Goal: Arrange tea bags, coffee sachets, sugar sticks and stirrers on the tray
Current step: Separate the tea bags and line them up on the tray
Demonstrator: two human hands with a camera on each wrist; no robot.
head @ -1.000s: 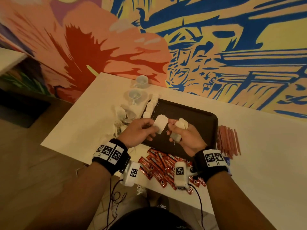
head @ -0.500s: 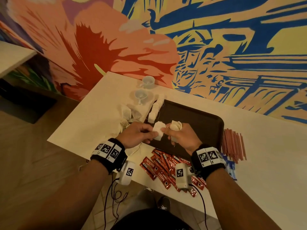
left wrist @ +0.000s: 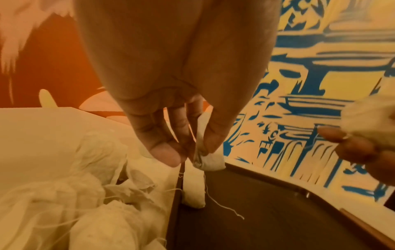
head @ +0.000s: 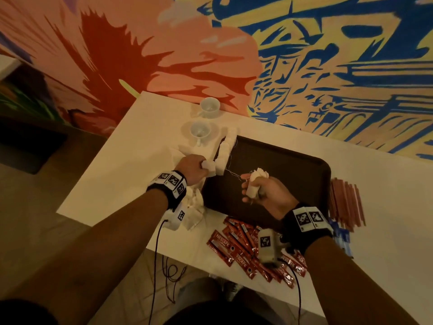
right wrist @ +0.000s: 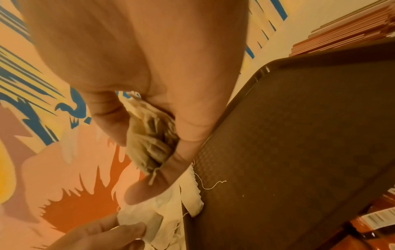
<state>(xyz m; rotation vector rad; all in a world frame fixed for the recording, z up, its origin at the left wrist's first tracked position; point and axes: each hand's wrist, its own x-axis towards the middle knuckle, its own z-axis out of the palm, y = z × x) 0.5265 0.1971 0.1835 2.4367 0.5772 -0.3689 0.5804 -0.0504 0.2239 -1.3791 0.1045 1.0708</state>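
Tray (head: 281, 165) dark brown; coffee sachets (head: 236, 245) red.

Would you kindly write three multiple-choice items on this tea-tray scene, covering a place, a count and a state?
1. Where do the red coffee sachets lie?
A. on the table in front of the tray
B. inside a cup
C. on the tray

2. How many white cups stand on the table?
A. one
B. two
C. four

3. What is the right hand doing?
A. resting flat
B. gripping a bunch of tea bags
C. lifting a stirrer

Answers: 1 A, they lie off the tray's near edge; 2 B, two stand by the wall; 3 B, its fingers curl round the tea bags.
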